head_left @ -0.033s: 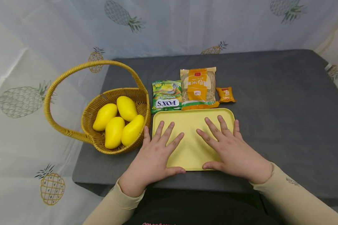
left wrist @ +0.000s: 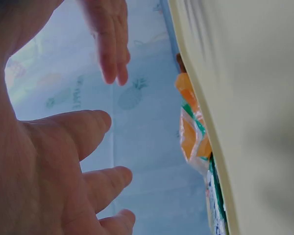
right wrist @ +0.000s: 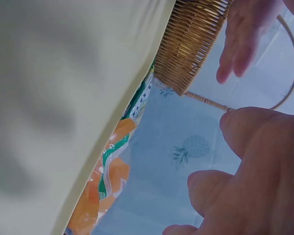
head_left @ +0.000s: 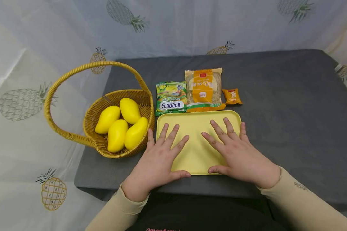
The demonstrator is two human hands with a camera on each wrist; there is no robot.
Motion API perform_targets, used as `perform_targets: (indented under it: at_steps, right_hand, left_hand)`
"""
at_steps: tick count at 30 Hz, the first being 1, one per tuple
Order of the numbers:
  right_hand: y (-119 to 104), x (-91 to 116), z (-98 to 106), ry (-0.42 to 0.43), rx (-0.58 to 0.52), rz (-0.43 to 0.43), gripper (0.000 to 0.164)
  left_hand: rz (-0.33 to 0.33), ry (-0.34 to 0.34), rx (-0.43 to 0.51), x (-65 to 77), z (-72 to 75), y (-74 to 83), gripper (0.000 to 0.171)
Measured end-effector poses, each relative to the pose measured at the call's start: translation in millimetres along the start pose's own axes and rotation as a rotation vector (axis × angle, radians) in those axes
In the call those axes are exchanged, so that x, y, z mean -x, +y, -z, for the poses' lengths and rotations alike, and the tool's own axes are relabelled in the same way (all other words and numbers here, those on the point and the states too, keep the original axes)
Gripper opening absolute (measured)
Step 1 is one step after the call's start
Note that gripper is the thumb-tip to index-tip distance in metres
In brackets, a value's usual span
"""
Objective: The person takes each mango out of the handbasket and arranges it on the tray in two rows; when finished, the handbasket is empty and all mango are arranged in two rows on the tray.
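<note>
Palm down with fingers spread, my left hand point(head_left: 159, 157) is held over the left part of a pale yellow tray point(head_left: 196, 120). My right hand point(head_left: 240, 154) is spread in the same way over the tray's right part. Neither hand holds anything. In the left wrist view, a gap shows between the left fingers point(left wrist: 90, 127) and the tray surface point(left wrist: 250, 98). The right wrist view likewise has the right fingers point(right wrist: 255, 132) apart from the tray. Left of the left hand stands a wicker basket point(head_left: 146, 107) with a tall handle, holding several yellow mangoes point(head_left: 117, 134).
Behind the tray lie a green FOX'S candy bag point(head_left: 171, 96), a clear and orange food packet point(head_left: 203, 89) and a small orange snack packet point(head_left: 232, 96). A dark grey cloth covers the table point(head_left: 292, 122). Pineapple-print curtains point(head_left: 173, 32) hang behind and at the left.
</note>
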State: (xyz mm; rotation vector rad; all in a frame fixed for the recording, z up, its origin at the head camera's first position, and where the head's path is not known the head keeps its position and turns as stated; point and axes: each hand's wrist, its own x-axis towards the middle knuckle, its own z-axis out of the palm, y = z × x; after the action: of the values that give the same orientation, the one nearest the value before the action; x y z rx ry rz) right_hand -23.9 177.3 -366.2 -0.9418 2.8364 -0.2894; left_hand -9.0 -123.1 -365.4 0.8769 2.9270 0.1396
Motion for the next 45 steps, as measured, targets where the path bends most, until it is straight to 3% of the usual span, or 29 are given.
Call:
perform_targets:
  at_steps: [11,13,16,20,22,24,27,30,32,35,37,45]
  right_hand:
    - [0,0,-4,-0.012,-0.024,-0.012,0.110]
    - [0,1,-4,-0.015,-0.035,-0.021,0.109]
    - [1,5,-4,-0.017,-0.054,-0.046,0.108]
    - [8,13,-3,-0.022,-0.081,-0.084,0.107]
    - [13,19,-4,-0.032,-0.099,-0.106,0.107]
    - [20,26,-6,-0.045,-0.122,-0.136,0.107]
    - [31,39,-11,-0.073,-0.152,-0.192,0.110]
    - [41,49,-16,-0.109,-0.173,-0.244,0.115]
    - [46,54,-20,-0.132,-0.184,-0.268,0.119]
    - [50,59,-26,-0.149,-0.200,-0.280,0.123]
    - [52,60,-29,-0.151,-0.211,-0.279,0.124]
    - [53,60,-30,-0.131,-0.230,-0.260,0.123]
  left_hand:
    - [0.012,-0.021,0.039,4.1,-2.6,-2.8,0.106]
    - [0.008,0.005,0.053,6.7,-3.1,-5.2,0.100]
    - [-0.021,0.141,0.094,12.9,-0.2,-12.5,0.084]
    - [-0.012,0.458,0.183,26.0,16.5,-30.1,0.059]
    - [0.063,0.574,0.243,33.5,29.8,-41.8,0.052]
    - [0.175,0.622,0.308,39.1,44.6,-55.1,0.048]
    - [0.363,0.536,0.400,41.7,65.2,-75.5,0.048]
    - [0.493,0.339,0.487,36.4,78.5,-94.4,0.053]
    - [0.536,0.182,0.519,29.4,82.1,-104.6,0.058]
    - [0.561,-0.012,0.520,18.2,81.3,-114.3,0.064]
    - [0.561,-0.091,0.512,13.0,79.8,-117.1,0.066]
    - [0.517,-0.202,0.473,1.7,75.3,-125.3,0.071]
